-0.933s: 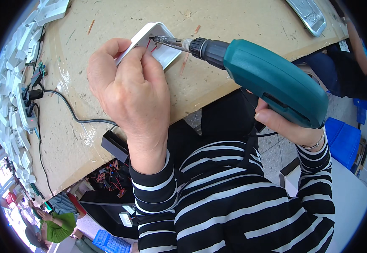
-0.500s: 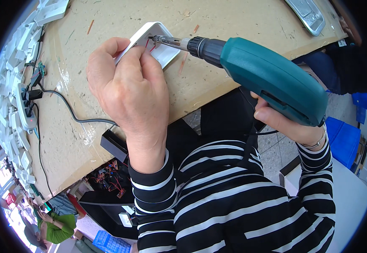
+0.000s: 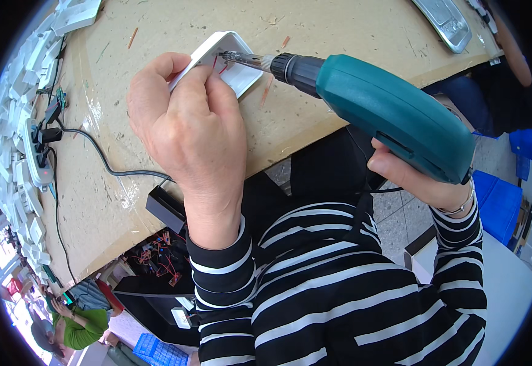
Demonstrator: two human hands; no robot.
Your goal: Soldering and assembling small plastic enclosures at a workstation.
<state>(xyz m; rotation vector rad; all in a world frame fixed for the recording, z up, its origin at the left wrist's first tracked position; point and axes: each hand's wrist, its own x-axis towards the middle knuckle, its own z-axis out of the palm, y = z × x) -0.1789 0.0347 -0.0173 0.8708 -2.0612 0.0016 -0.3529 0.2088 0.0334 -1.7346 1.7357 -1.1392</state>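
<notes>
Fingers of the left hand point(image 3: 183, 131) curl over a white plastic housing point(image 3: 232, 58), pinning it against the pale tabletop point(image 3: 339, 36) near the front edge, with the thumb on its left side and the fingertips pressed into its open face. The housing is a rounded rectangular shell, tilted up on its left edge, and thin red wires show inside it by the fingertips. The right hand point(image 3: 421, 183) is closed around the grip of a teal power screwdriver point(image 3: 394, 116), which lies almost level; its dark chuck and metal bit point left, and the bit tip sits inside the housing right beside the left fingertips. Both forearms wear black and white striped sleeves. A few small orange slivers lie scattered on the tabletop around the housing. To the left, a black cable point(image 3: 104, 161) runs across the tabletop from a white power strip point(image 3: 34, 155) with a red light to a black box point(image 3: 167, 208) hanging at the tabletop's front edge. Stacks of white plastic parts point(image 3: 9, 116) line the far left edge. A metal tray point(image 3: 446, 21) rests at the upper right of the tabletop. Another person in a green top point(image 3: 83, 326) is visible low at the left, well apart from the work.
</notes>
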